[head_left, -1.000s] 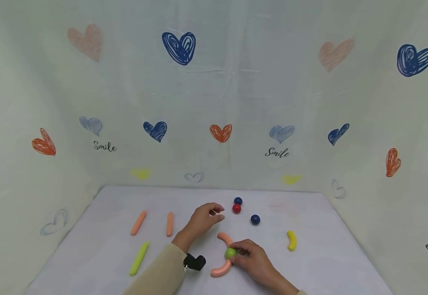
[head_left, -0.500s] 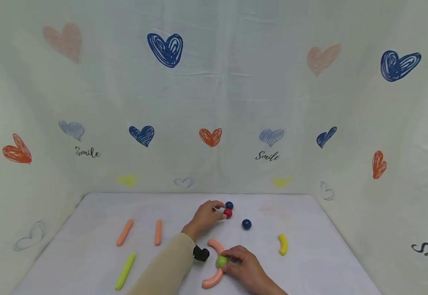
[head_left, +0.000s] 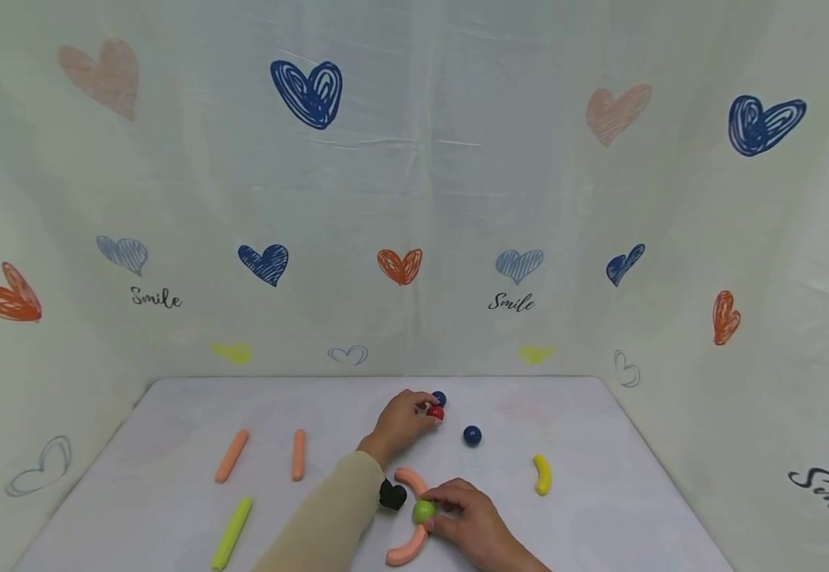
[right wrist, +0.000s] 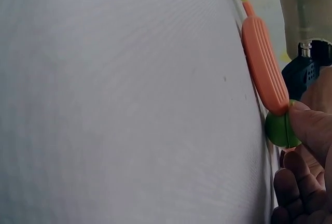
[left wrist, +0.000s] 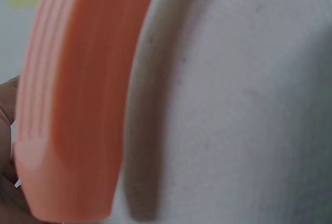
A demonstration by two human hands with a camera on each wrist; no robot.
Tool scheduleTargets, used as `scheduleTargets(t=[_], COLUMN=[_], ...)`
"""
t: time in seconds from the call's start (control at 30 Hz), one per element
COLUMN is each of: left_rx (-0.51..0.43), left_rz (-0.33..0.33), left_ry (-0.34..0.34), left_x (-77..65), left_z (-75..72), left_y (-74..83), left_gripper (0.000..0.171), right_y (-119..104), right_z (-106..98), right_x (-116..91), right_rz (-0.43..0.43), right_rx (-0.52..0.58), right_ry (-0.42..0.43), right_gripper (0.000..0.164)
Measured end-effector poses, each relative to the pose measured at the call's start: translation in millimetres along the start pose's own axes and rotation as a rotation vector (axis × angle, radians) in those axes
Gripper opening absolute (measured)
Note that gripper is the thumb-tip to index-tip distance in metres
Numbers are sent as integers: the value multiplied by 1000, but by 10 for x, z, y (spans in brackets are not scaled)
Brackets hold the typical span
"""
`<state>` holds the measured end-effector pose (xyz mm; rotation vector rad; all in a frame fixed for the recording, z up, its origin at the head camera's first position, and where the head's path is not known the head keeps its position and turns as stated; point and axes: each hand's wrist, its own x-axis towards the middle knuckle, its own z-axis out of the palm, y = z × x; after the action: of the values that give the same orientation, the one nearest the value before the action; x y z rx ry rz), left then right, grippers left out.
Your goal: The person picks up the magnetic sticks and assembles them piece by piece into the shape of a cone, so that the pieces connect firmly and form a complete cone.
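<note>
In the head view my left hand (head_left: 400, 421) reaches across the table and pinches a red ball (head_left: 435, 413) between thumb and fingers. A dark blue ball (head_left: 439, 398) sits right behind the red one. My right hand (head_left: 470, 523) holds a green ball (head_left: 424, 511) by thumb and fingertips at the table's front. Two curved salmon sticks meet at the green ball: one curved stick (head_left: 410, 479) behind it, another curved stick (head_left: 409, 549) in front. In the right wrist view, a ribbed stick (right wrist: 264, 63) ends against the green ball. A curved stick (left wrist: 85, 99) looms large in the left wrist view.
To the left lie two straight salmon sticks, an outer stick (head_left: 232, 456) and an inner stick (head_left: 298, 455), plus a lime-green stick (head_left: 232, 534). Another dark blue ball (head_left: 472, 435) and a curved yellow stick (head_left: 542, 474) lie right. A heart-printed sheet (head_left: 400, 175) surrounds the white table (head_left: 600, 508).
My left hand has moved back and right to the red ball, and its fingers have closed round it. My right hand stays at the green ball. The head view has shifted.
</note>
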<state>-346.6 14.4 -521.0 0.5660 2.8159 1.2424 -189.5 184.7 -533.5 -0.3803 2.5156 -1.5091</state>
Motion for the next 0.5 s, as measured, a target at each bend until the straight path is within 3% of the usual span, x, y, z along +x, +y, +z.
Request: scheduleTargets(t=[0.23,0.5], left_rx=[32,-25], left_rz=[-1,14], left_ry=[10,-14], left_x=[-40,-144], left_z=[-47,-110], left_y=[-23,-85], left_gripper=[22,25], right_y=[-28,-11], right_z=[19,8], right_x=[3,-24], right_rz=[-14,-16], right_rx=[-5,-51], right_ry=[-15,16], right_gripper=[29,29])
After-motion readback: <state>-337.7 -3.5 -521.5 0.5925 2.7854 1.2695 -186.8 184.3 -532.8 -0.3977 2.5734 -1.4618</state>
